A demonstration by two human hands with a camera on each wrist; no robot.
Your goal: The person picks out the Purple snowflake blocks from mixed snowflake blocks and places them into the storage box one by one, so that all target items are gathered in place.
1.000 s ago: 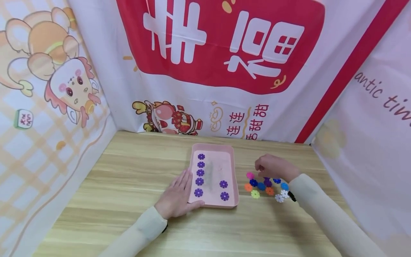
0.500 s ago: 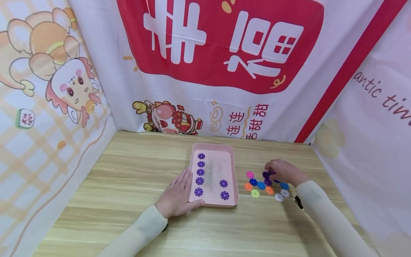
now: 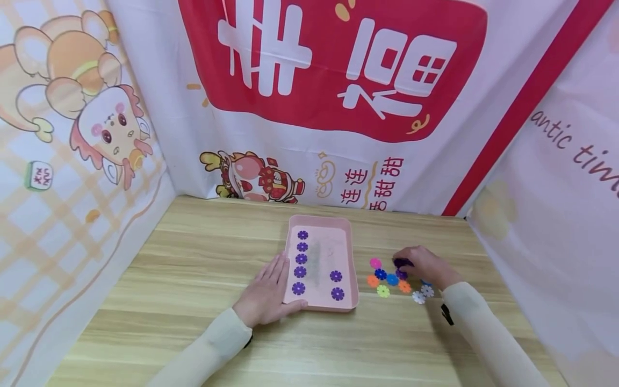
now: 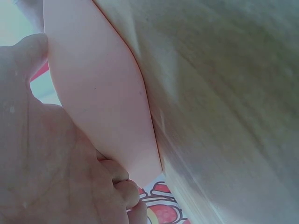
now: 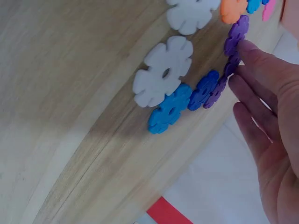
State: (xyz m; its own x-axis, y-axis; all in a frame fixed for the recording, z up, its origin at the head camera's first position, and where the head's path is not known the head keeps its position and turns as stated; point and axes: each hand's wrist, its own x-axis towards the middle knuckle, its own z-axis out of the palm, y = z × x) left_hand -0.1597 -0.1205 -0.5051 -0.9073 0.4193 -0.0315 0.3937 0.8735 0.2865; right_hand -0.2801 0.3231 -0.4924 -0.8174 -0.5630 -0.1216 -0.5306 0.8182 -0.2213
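My left hand lies along the left side of a pink tray, thumb over its front edge. In the left wrist view, the fingers and thumb of the left hand lie against the tray's outer wall. Purple flower-shaped notched discs form a column down the tray's left side; two more purple discs sit at its right. Over the loose discs on the table, my right hand has thumb and fingertips around a dark purple disc. Another purple disc touches the thumb tip.
Right of the tray lie loose discs: a pink disc, a yellow-green disc, orange, blue and white ones. A light-blue disc lies by the right hand. Printed cloth stands behind the wooden table.
My right hand has moved right and toward me, coming down to the purple discs among the loose ones. The left hand and the tray have stayed in place.
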